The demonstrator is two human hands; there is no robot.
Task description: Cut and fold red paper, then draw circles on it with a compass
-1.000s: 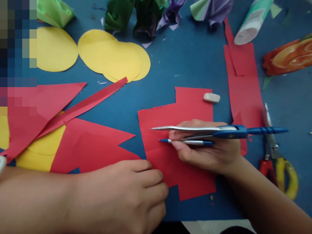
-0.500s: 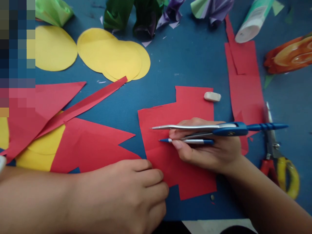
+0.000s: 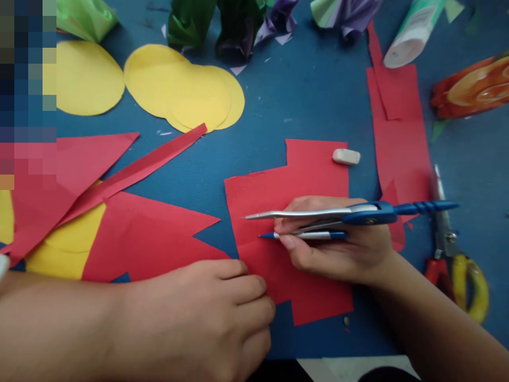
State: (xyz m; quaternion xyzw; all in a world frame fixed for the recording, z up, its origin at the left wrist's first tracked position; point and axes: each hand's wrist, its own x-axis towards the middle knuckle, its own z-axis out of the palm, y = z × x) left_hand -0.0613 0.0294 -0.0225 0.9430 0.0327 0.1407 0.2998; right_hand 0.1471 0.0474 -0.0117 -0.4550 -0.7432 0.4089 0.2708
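Observation:
My right hand (image 3: 334, 252) is closed around a drawing compass (image 3: 368, 213) with a blue head and silver legs, the thumb and fingers pinching its lower leg. The compass lies nearly level over a notched sheet of red paper (image 3: 270, 193), its points to the left. Whether the tips touch the paper I cannot tell. My left hand (image 3: 222, 313) rests at the sheet's lower left edge, fingers curled and fingertips hidden underneath. Left of the sheet lies a pointed red paper piece (image 3: 151, 233). A white eraser (image 3: 345, 156) sits on the sheet's upper right edge.
Scissors (image 3: 473, 289) with red and yellow handles lie at the right, near red paper strips (image 3: 401, 138). Beyond are a glue stick (image 3: 411, 40) and an orange bottle (image 3: 473, 90). Yellow paper ovals (image 3: 87, 79) and crumpled green and purple paper (image 3: 193, 24) line the far side.
My right hand and the compass have shifted slightly down and left over the red sheet. My left hand stays in the same place.

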